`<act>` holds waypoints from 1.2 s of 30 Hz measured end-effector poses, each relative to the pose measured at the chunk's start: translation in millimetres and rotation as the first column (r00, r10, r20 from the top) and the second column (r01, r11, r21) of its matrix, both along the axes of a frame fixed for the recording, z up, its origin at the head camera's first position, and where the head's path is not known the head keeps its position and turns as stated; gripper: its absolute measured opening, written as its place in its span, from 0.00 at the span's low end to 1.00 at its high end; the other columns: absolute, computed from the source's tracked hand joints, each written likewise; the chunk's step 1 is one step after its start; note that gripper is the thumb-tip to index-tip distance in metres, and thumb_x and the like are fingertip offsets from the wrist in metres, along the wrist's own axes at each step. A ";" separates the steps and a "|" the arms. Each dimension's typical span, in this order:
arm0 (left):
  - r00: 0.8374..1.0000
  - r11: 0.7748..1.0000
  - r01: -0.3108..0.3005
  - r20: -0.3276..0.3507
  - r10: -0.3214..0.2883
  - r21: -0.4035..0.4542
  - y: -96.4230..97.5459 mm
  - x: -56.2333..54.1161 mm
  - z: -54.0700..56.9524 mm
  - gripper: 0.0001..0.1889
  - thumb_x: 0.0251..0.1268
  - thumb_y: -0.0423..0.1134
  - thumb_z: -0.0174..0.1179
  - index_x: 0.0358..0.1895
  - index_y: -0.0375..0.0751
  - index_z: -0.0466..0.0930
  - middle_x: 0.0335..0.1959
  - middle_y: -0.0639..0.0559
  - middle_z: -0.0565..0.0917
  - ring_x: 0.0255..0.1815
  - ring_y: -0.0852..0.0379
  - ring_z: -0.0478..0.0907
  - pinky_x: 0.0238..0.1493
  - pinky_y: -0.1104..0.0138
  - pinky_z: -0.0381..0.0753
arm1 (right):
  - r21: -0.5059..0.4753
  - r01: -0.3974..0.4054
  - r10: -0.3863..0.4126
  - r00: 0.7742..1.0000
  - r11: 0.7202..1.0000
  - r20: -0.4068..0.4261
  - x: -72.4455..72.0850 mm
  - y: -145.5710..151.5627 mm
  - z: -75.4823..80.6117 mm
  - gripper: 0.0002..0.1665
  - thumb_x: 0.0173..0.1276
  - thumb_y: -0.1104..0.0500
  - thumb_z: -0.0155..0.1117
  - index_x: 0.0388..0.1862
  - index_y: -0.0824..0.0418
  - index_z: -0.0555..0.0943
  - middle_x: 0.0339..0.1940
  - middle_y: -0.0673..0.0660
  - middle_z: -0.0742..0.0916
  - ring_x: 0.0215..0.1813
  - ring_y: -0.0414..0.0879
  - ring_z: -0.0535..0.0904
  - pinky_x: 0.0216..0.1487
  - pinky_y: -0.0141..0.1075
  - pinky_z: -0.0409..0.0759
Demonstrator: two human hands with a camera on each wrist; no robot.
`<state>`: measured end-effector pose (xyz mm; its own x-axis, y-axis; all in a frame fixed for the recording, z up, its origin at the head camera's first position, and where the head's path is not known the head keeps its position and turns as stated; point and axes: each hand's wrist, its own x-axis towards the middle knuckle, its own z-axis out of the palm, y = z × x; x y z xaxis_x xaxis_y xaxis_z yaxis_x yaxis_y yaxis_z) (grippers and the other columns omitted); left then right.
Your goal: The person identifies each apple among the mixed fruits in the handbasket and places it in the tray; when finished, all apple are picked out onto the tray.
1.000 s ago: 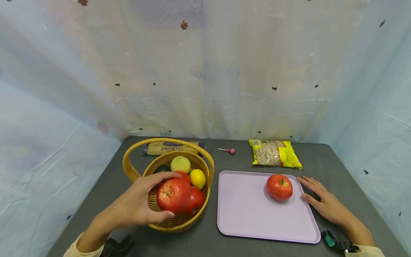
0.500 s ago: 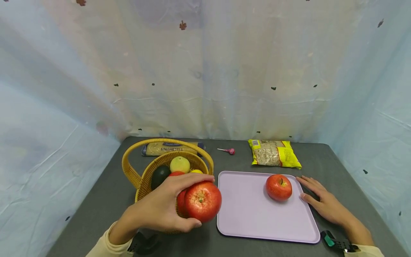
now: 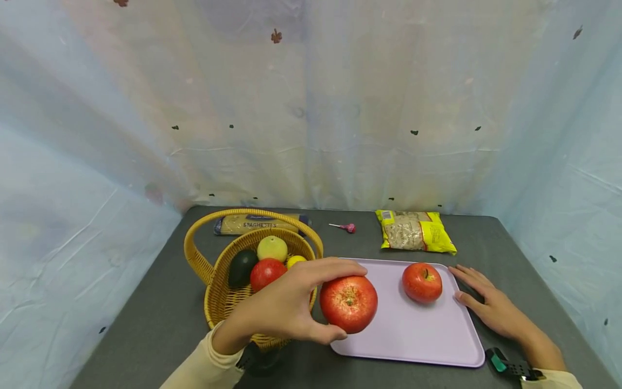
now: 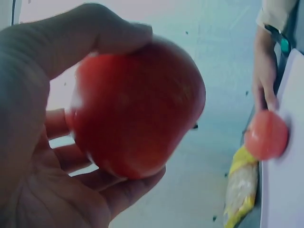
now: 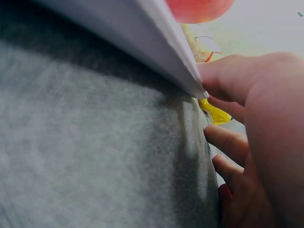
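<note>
My left hand (image 3: 291, 305) grips a red apple (image 3: 349, 304) between thumb and fingers, above the left edge of the lilac tray (image 3: 393, 335). In the left wrist view the fingers curl round this apple (image 4: 137, 109). A second red apple (image 3: 421, 283) sits toward the tray's right side. My right hand (image 3: 500, 310) lies at the tray's right edge, fingers relaxed, with thumb and fingertips touching the rim. Behind my left forearm stands a wicker basket (image 3: 214, 302) holding a dark avocado (image 3: 242, 268), a pale green round fruit (image 3: 272, 248), a red fruit (image 3: 266, 273) and a yellow fruit (image 3: 295, 261).
The basket's tall arched handle (image 3: 191, 248) rises over its rim. Behind it lies a spaghetti pack (image 3: 243, 225). A lollipop (image 3: 346, 227) and a yellow bag (image 3: 415, 232) lie at the back of the grey table (image 3: 146, 313). A draped curtain (image 3: 311, 108) encloses the table.
My left hand has lifted the apple out of the basket and carried it right to the tray's left edge. The right hand has stayed in place.
</note>
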<state>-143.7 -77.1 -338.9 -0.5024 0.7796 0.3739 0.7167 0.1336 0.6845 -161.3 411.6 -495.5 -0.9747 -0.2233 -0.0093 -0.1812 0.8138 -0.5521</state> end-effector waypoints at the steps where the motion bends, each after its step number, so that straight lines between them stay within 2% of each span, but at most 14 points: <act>1: 1.000 1.000 0.010 0.014 -0.010 0.002 5.2 -0.9 -0.8 0.41 0.59 0.44 0.82 0.78 0.53 0.75 0.73 0.59 0.81 0.72 0.59 0.79 0.66 0.64 0.86 | -0.002 0.001 -0.001 1.000 1.000 0.000 0.2 0.0 0.0 0.40 0.83 0.47 0.65 0.88 0.55 0.66 0.85 0.76 0.66 0.82 0.82 0.56 0.64 0.89 0.59; 5: 0.999 0.999 0.041 0.020 -0.041 -0.004 28.0 -4.0 -1.8 0.42 0.59 0.42 0.81 0.78 0.51 0.75 0.75 0.57 0.79 0.74 0.60 0.77 0.66 0.68 0.84 | 0.002 0.007 -0.007 1.000 1.000 0.003 0.7 0.9 -0.7 0.40 0.83 0.46 0.64 0.88 0.55 0.66 0.84 0.76 0.66 0.82 0.83 0.56 0.64 0.89 0.59; 9: 0.997 0.997 0.069 -0.032 -0.070 -0.018 51.2 -7.2 -2.2 0.42 0.61 0.44 0.81 0.79 0.49 0.74 0.76 0.55 0.79 0.76 0.62 0.75 0.67 0.72 0.81 | 0.005 0.012 -0.012 1.000 1.000 0.008 1.0 1.1 -1.6 0.41 0.83 0.46 0.64 0.88 0.55 0.66 0.84 0.77 0.66 0.82 0.83 0.56 0.64 0.89 0.59; 12: 0.996 0.996 0.085 -0.040 -0.085 -0.014 67.4 -8.9 -3.0 0.43 0.61 0.44 0.81 0.80 0.49 0.73 0.77 0.56 0.78 0.77 0.64 0.74 0.67 0.76 0.80 | 0.002 0.014 -0.014 1.000 1.000 0.009 0.7 1.0 -1.8 0.40 0.83 0.46 0.64 0.88 0.55 0.66 0.84 0.77 0.66 0.82 0.83 0.55 0.64 0.89 0.59; 18: 0.993 0.994 0.100 -0.058 -0.102 -0.041 99.9 -10.7 -3.0 0.44 0.63 0.45 0.80 0.81 0.47 0.70 0.74 0.57 0.80 0.70 0.72 0.75 0.64 0.81 0.78 | -0.025 0.005 -0.005 1.000 1.000 -0.007 2.0 1.5 -2.3 0.39 0.83 0.48 0.64 0.87 0.56 0.66 0.85 0.76 0.66 0.83 0.83 0.54 0.65 0.89 0.58; 23: 0.988 0.991 0.107 -0.103 -0.115 -0.076 125.0 -10.4 -3.0 0.44 0.62 0.48 0.81 0.80 0.49 0.70 0.74 0.57 0.80 0.67 0.77 0.72 0.65 0.84 0.74 | -0.067 -0.001 0.001 1.000 0.998 -0.009 2.9 2.1 -3.8 0.39 0.82 0.49 0.66 0.86 0.60 0.68 0.86 0.76 0.65 0.85 0.83 0.51 0.65 0.90 0.56; 27: 0.988 0.990 0.106 -0.106 -0.116 -0.098 137.9 -10.8 -10.3 0.44 0.61 0.49 0.81 0.80 0.50 0.71 0.71 0.59 0.81 0.64 0.77 0.71 0.63 0.85 0.72 | -0.079 -0.011 0.010 1.000 0.997 -0.011 1.8 0.1 -5.1 0.42 0.79 0.48 0.69 0.86 0.58 0.69 0.86 0.75 0.66 0.85 0.82 0.52 0.63 0.91 0.57; 30: 0.991 0.985 0.100 -0.079 -0.112 -0.140 144.6 -12.9 -18.9 0.43 0.62 0.50 0.81 0.80 0.51 0.72 0.69 0.60 0.81 0.61 0.75 0.71 0.59 0.86 0.72 | -0.086 -0.024 0.021 0.999 0.996 -0.028 1.3 -0.5 -4.8 0.41 0.80 0.49 0.68 0.86 0.57 0.68 0.85 0.75 0.67 0.84 0.82 0.52 0.63 0.91 0.57; 36: 0.995 0.975 0.053 -0.075 -0.071 -0.217 160.8 -20.8 -39.4 0.41 0.63 0.54 0.79 0.78 0.52 0.75 0.68 0.63 0.81 0.57 0.76 0.73 0.57 0.87 0.70 | -0.090 -0.036 0.030 0.997 0.995 -0.067 1.6 1.8 -1.6 0.37 0.83 0.52 0.64 0.87 0.56 0.68 0.85 0.76 0.67 0.84 0.83 0.53 0.65 0.90 0.55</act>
<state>-164.5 83.7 -378.2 -0.4251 0.8749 0.2322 0.7807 0.2246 0.5831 -159.8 413.4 -497.1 -0.9645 -0.2528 0.0760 -0.2456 0.7534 -0.6100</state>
